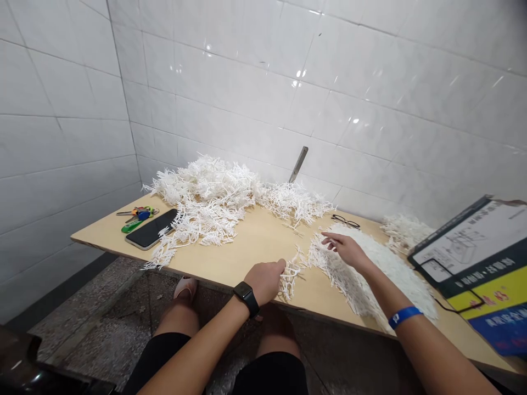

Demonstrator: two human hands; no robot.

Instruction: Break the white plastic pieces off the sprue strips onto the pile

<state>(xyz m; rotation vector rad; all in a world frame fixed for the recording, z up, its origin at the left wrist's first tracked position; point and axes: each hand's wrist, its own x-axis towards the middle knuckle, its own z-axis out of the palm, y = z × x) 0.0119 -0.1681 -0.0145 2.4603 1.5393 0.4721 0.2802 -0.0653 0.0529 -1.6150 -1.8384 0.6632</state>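
Observation:
My left hand (265, 280), wearing a black watch, is closed at the near edge of the table. Its thumb and fingers pinch a white branched plastic sprue (291, 277), whose thin prongs spread to the right. Over the left edge of a wide heap of small white pieces (382, 260) is my right hand (346, 249), with a blue wristband. Its fingers stretch to the left, somewhat apart; no held piece can be made out. A large tangled pile of similar white sprues (209, 192) lies at the back left, with a smaller clump (294, 200) beside it.
On the wooden table (261, 236) lie a black phone (150, 230) and keys (142, 214) at left. Eyeglasses (346, 221) rest at the back. A printed box (473, 269) and another white clump (405, 230) stand at right. A metal strip (299, 163) leans against the tiled wall.

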